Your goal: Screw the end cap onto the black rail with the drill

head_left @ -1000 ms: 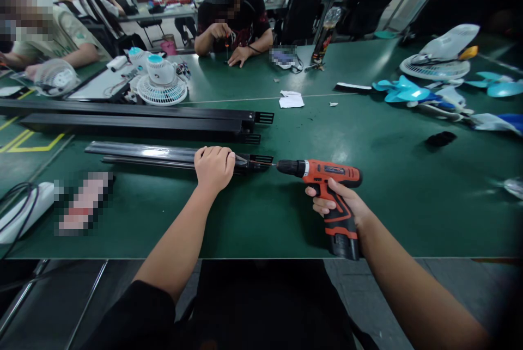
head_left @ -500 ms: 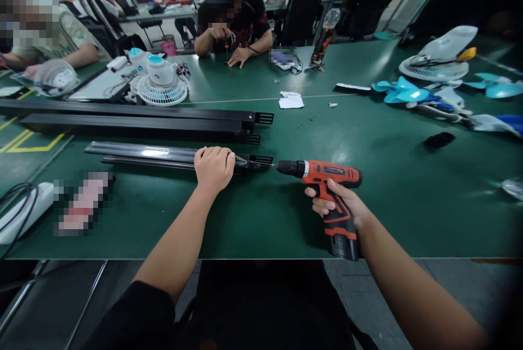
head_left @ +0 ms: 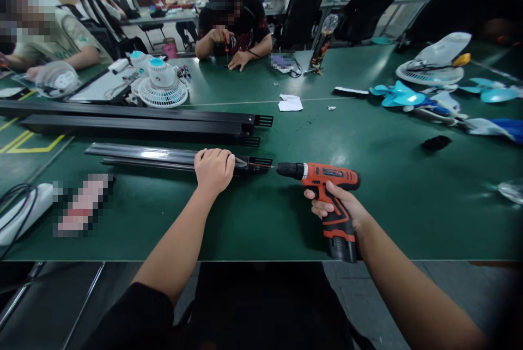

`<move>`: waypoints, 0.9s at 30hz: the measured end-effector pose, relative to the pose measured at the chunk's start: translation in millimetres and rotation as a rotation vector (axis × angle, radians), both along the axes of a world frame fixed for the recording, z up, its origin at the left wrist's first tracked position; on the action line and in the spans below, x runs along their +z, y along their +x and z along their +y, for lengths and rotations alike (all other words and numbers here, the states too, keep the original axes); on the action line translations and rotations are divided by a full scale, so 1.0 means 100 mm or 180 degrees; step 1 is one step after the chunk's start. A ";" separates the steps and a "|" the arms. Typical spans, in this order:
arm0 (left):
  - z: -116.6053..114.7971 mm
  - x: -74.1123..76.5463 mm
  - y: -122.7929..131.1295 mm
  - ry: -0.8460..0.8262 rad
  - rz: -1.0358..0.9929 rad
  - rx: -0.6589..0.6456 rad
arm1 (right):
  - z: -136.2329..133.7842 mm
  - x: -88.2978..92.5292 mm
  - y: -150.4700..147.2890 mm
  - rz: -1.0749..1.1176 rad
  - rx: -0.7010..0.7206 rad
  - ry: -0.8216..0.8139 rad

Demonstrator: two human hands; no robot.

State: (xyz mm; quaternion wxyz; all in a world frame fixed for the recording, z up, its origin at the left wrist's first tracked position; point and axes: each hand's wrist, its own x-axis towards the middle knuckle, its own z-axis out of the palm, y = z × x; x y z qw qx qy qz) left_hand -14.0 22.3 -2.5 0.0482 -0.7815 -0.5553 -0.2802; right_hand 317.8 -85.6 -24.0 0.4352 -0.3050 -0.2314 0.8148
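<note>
The left hand [head_left: 214, 170] is wrapped over the black profile [head_left: 155, 152], fingers curled across its top near the slotted end [head_left: 261, 162], pressing it to the tabletop [head_left: 388, 219]. The right hand [head_left: 349, 206] is closed around the grip of the orange drill [head_left: 333, 174], with the forefinger at the trigger area; whether the trigger is pressed I cannot tell.

Very little has changed over the last second. The whole view shifts slightly, as if the head moves, while the left hand and the profile stay where they were. The drill, too, keeps its line — chuck level with the slotted end and just beside it, the thin bit [head_left: 273, 167] bridging the small gap. No clear advance or withdrawal shows, so I judge this a steadying or driving phase, with one hand bracing and the other holding the tool in line. Whether the bit meets a screw is too small to make out.

The profile lies along the near side of the tabletop, in front of the longer black profiles [head_left: 131, 128] — those rest just beyond it, unmoved and untouched by either hand.
</note>
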 end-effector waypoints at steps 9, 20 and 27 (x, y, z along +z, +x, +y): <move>0.00 -0.01 -0.01 -0.0001 -0.0017 -0.0011 | -0.01 -0.03 -0.02 0.0006 -0.0109 0.0128; 0.00 -0.01 -0.01 0.0001 0.0031 -0.0008 | -0.01 0.03 -0.03 -0.0102 -0.0016 0.0134; 0.00 0.01 0.00 -0.0023 0.0032 -0.0010 | -0.01 0.04 -0.02 -0.0174 -0.0023 0.0077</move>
